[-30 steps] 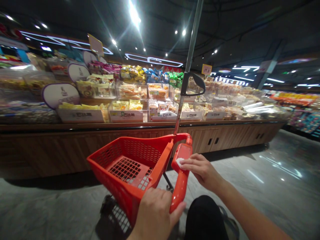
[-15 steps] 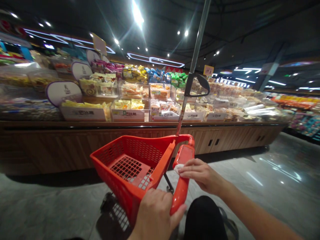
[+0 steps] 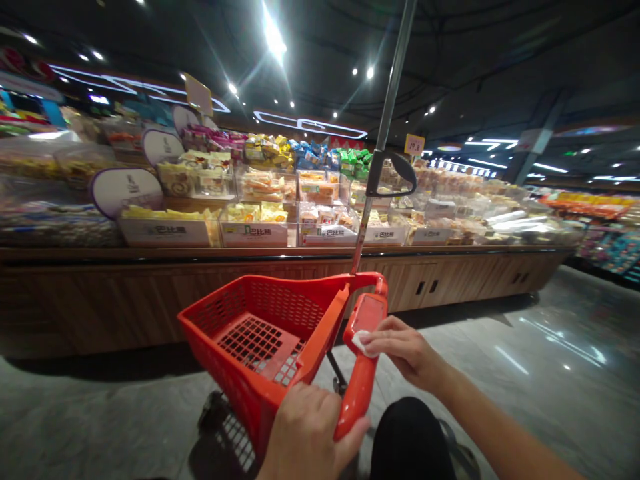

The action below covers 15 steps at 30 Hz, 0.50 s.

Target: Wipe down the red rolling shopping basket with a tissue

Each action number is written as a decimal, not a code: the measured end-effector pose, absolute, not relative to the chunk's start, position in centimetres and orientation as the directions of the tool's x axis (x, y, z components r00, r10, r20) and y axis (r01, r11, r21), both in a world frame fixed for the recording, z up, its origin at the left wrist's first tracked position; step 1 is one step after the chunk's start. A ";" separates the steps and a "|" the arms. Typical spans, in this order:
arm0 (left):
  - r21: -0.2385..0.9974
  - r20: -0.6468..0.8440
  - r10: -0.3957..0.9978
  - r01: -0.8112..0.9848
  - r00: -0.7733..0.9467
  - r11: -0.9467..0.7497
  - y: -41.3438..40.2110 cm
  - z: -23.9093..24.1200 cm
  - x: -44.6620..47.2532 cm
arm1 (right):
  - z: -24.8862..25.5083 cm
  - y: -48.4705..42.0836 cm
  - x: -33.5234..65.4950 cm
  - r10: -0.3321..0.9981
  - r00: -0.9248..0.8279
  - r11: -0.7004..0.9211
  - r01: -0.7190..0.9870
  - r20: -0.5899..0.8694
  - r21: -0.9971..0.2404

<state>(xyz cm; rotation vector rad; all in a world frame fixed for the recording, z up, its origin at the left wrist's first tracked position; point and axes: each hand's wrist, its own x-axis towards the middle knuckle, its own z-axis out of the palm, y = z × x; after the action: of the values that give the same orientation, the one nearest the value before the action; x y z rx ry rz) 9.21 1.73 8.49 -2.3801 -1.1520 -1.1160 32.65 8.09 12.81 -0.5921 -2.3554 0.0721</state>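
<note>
A red shopping cart (image 3: 280, 287) with a perforated basket stands in front of me. My left hand (image 3: 307, 430) is closed over the cart's near corner, its thumb against the lower end of the red handle (image 3: 356, 393). What lies beneath its fingers is hidden. In my right hand (image 3: 403, 347) is a small white wipe (image 3: 363, 342), folded or crumpled, pinched under the fingertips. It presses on the handle just below the flat panel (image 3: 369, 312). A metal pole (image 3: 389, 100) with a grey loop grip (image 3: 393, 175) rises from the cart's far side.
Behind the cart runs a wood-panelled display counter (image 3: 150, 293) with packaged snacks in clear bins (image 3: 255, 230). Grey tiled floor (image 3: 500, 373) extends to the right. My black-clad knee (image 3: 413, 440) is close below the handle.
My right hand and the wipe have shifted slightly along the handle, and more of the wipe shows. The left hand keeps its hold. The view has tilted a little.
</note>
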 end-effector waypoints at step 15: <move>0.043 0.718 0.504 0.693 0.479 -0.720 1.4 8.9 7.0 | 11.5 7.9 31.5 0.457 -0.507 0.865 0.445 0.731 -0.232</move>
<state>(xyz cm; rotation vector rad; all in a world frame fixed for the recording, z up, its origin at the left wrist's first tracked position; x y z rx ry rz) 7.01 1.42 8.87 -2.4747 -1.0237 -1.0753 31.53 7.95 11.49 -0.6506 -2.1728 0.0172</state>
